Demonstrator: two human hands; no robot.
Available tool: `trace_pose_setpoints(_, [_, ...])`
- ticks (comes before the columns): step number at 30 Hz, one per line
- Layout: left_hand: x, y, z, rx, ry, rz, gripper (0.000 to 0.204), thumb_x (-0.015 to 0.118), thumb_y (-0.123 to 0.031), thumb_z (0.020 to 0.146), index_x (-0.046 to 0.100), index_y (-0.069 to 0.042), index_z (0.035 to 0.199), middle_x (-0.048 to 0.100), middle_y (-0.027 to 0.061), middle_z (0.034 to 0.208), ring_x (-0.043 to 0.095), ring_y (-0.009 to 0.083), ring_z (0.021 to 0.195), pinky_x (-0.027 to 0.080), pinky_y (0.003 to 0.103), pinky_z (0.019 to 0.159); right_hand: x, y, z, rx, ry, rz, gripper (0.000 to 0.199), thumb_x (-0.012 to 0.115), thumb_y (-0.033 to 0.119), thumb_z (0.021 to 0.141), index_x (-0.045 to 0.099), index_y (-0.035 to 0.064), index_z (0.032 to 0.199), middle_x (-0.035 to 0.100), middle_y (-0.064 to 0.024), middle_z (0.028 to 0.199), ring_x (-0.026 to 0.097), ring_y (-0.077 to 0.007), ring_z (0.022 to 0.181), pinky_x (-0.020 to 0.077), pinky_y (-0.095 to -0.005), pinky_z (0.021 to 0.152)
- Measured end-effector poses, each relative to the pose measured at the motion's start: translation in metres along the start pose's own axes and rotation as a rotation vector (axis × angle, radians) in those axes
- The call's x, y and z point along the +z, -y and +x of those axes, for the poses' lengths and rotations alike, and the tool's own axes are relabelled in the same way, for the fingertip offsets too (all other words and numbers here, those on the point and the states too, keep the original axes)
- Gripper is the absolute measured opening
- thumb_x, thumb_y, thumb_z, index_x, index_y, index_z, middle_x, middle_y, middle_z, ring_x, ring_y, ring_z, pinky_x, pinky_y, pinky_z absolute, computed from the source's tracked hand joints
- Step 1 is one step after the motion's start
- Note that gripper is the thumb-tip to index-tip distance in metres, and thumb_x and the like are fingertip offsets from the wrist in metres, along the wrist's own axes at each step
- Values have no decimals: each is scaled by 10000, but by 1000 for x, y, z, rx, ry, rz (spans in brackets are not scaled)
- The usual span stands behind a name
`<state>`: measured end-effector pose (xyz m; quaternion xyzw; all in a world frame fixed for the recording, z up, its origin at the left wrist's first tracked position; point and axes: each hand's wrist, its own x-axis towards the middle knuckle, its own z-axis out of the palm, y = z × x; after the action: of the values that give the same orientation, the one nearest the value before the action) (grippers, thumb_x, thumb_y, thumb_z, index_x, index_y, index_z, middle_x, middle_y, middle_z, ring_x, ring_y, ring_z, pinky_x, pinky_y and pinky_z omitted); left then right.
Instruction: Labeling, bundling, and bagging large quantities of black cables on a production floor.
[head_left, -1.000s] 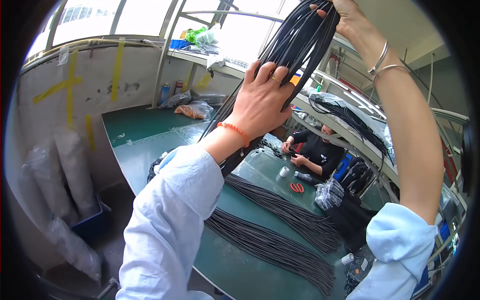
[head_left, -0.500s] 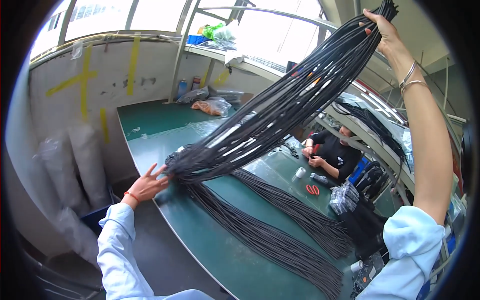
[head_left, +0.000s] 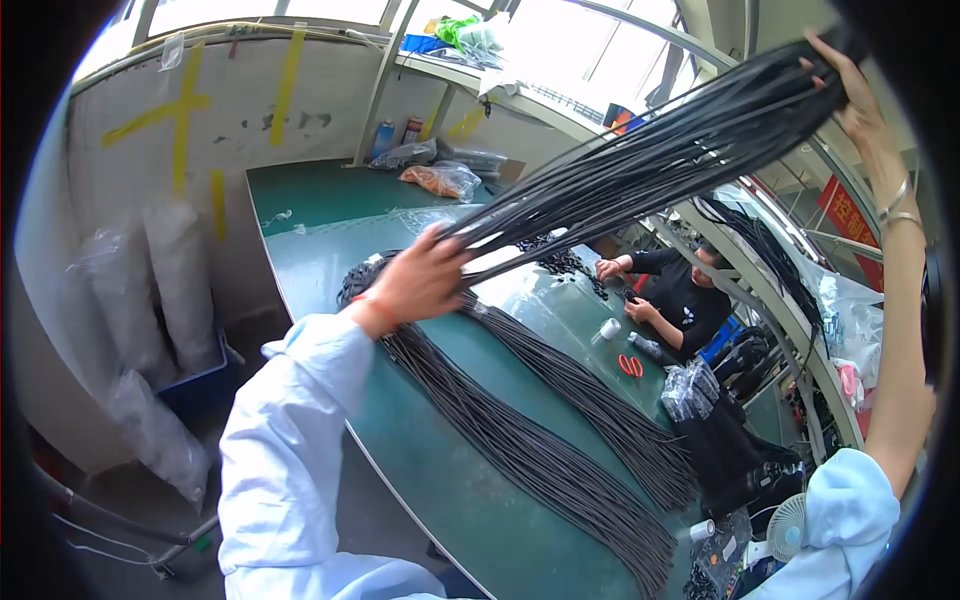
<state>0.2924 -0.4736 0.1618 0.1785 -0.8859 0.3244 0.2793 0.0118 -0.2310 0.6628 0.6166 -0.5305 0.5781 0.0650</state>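
A long bundle of thin black cables stretches up to the right across my view. High at the upper right, my right hand grips its end, arm raised. My left hand, slightly blurred, is closed around the bundle's lower part, over the table. Below it, two more bundles lie on the green table: a nearer bundle and a farther bundle, side by side. Coiled black cable shows just behind my left wrist.
Across the table a person in black handles small black parts. Red-handled scissors, a white roll and clear plastic bags lie nearby. A small fan stands at the lower right. A metal-framed shelf runs along the right.
My left hand has moved right and up from the coiled end, going from spread fingers to closed around the cables. My right hand has shifted right and slightly down, with the bundle lying flatter.
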Motion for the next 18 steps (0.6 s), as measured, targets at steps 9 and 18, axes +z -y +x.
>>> trace_pose_setpoints(9, [64, 49, -189, 94, 214, 102, 471, 592, -315, 875, 538, -192, 1327, 515, 38, 1340, 351, 256, 1372, 185, 496, 1167, -2, -39, -41, 0, -52, -36, 362, 756, 282, 837, 670, 113, 1146, 664, 46, 1053, 618, -44, 821, 426, -180, 615])
trace_pose_setpoints(18, [35, -5, -41, -70, 159, -1374, 561, 622, -352, 816, 555, -48, 1282, 506, 123, 1331, 424, 356, 1232, 280, 463, 1114, -90, -37, -150, -4, 108, 208, 440, 490, 101, 1003, 456, 95, 1442, 495, 27, 1399, 574, -77, 1108, 417, -174, 825])
